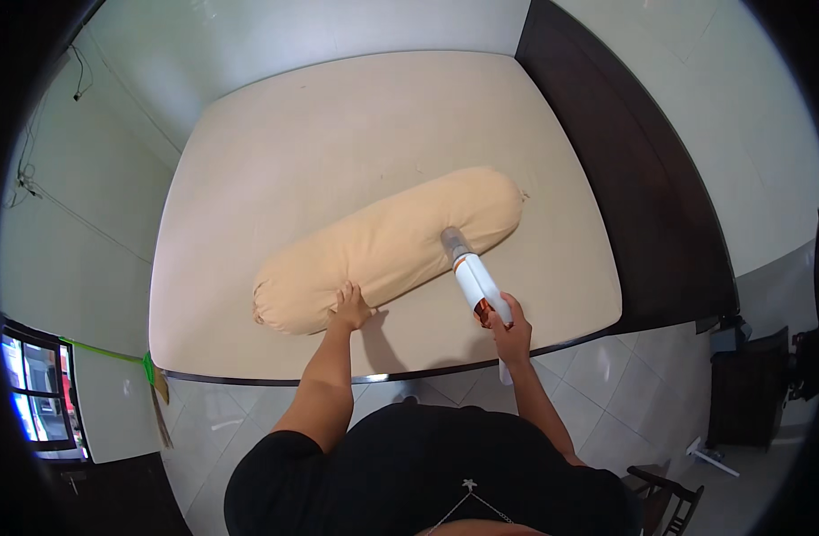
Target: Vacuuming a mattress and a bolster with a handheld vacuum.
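A long peach bolster pillow (389, 234) lies slantwise on a mattress with a beige fitted sheet (355, 127). My left hand (350, 308) presses on the bolster's near side, close to its left end, with the fingers spread. In my right hand (513, 333) is a white and orange handheld vacuum cleaner (477, 281), gripped at its rear. Its clear grey nozzle (453, 240) touches the bolster's near side towards the right end and dents the fabric slightly. My palm and fingers hide part of the vacuum's handle.
A dark wooden headboard (624, 161) borders the mattress on the right. Pale walls rise behind and to the left, with loose cables (30, 184) hanging there. A broom (156, 382) leans by the near left corner. A wooden chair (670, 492) and dark cabinet (744, 395) stand at right.
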A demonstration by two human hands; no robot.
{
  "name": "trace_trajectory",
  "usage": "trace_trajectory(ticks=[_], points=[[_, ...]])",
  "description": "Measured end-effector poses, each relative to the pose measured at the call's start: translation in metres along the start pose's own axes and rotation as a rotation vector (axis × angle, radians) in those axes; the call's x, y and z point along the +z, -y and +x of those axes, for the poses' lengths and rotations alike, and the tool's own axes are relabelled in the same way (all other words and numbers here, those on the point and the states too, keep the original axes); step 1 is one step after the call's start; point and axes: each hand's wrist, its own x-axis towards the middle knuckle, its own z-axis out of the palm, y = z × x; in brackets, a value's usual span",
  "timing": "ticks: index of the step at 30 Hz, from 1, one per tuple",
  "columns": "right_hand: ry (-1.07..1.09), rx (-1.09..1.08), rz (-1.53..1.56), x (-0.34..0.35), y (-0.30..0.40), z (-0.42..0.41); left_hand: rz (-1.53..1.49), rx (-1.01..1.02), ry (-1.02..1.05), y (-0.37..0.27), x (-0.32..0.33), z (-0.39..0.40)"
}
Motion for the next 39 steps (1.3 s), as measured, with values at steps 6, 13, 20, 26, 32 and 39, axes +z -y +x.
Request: trace_trajectory(ticks=[6,13,20,26,32,39], points=[[0.085,-0.26,-0.32,-0.026,0.035,0.023,-0.127,0.058,0.072,-0.039,-0.021,-0.007],[0.517,-0.462,-0.426,0.058,0.102,0.193,-1.32,-0.011,-0.117,-0.07,-0.026,0.17],[0.265,-0.469,-0.359,0.076,0.038,0.567,-1.45,-0.052,-0.359,-0.213,-0.166,0.435],[0.019,-0.241,-0.576,-0.008,-0.065,0.713,-1.394,-0.196,-0.465,-0.281,-0.132,0.475],[0.047,-0.261,-0.509,0.024,-0.043,0.73,-1.285,-0.209,-0.484,-0.272,-0.133,0.496],[0.599,-0.343,-0.269,0.159,0.019,0.632,-1.007,-0.045,-0.796,-0.2,-0.169,0.523]])
